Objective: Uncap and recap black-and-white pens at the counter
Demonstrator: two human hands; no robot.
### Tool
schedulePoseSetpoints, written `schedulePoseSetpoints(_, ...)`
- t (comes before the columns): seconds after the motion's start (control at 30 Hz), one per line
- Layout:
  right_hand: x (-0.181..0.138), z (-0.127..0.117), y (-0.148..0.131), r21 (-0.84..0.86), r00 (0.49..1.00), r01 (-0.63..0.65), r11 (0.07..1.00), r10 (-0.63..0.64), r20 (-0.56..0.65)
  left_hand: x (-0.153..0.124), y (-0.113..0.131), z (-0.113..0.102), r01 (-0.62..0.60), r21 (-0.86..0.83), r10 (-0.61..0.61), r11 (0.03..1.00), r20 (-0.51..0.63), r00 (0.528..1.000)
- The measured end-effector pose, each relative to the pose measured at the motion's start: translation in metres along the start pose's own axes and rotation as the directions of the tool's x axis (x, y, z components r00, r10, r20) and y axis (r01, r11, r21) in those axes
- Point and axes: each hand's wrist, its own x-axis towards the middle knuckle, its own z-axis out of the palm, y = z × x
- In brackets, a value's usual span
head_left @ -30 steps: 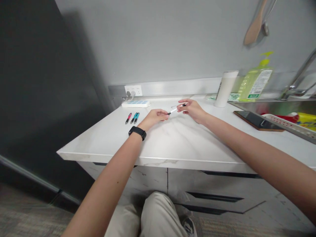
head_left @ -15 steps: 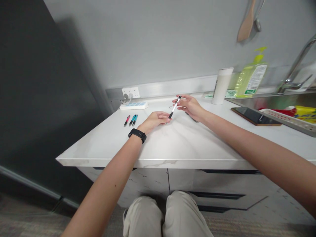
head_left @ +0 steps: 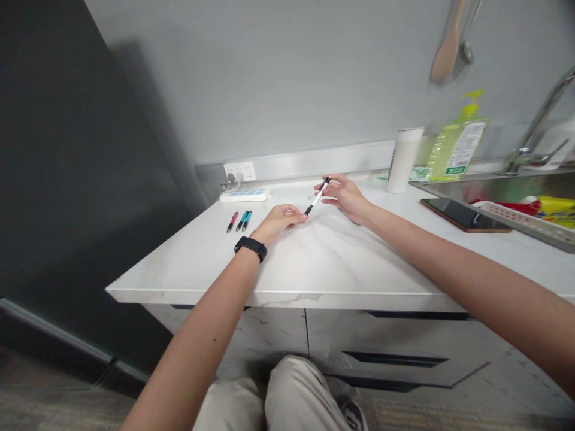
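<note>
Between my two hands a white pen with black ends (head_left: 317, 196) is held at a slant above the countertop (head_left: 309, 257). My left hand (head_left: 283, 219) pinches its lower black end between thumb and fingers. At the upper end, the fingers of my right hand (head_left: 344, 195) close around the black top. Left of my left hand lie a pink pen (head_left: 232, 222) and two teal pens (head_left: 244, 221), side by side. A dark thing on the counter is mostly hidden under my right hand.
A white power strip (head_left: 245, 195) lies near the wall socket (head_left: 240, 171). To the right stand a white canister (head_left: 405, 160) and a yellow-green soap bottle (head_left: 457, 146). A phone (head_left: 467, 214) rests beside the sink, near a white perforated tray (head_left: 525, 218).
Both hands keep hold of the white pen, with slight finger shifts. The view has tilted a little, and my knees have moved to the left in it.
</note>
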Motion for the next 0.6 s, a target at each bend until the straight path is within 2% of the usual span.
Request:
schedulePoseSetpoints(0.23, 0.001, 0.0046, 0.0093, -0.028, 1.0, -0.012, 1.0, 0.012, -0.017, -0.001, -0.004, -0.0002, 0.063, -0.048, -0.062, 0.997, 0.005, 0.998)
schedulePoseSetpoints(0.47, 0.0009, 0.0078, 0.0095, -0.028, 1.0, -0.018, 0.999, 0.018, -0.011, 0.0009, -0.0023, 0.0032, 0.121, -0.03, -0.122, 0.992, -0.061, 0.991)
schedulePoseSetpoints(0.6, 0.0011, 0.0077, 0.0097, -0.03, 1.0, -0.014, 0.999, 0.014, -0.006, -0.0001, -0.0027, 0.002, 0.147, -0.026, -0.149, 0.989, -0.063, 0.987)
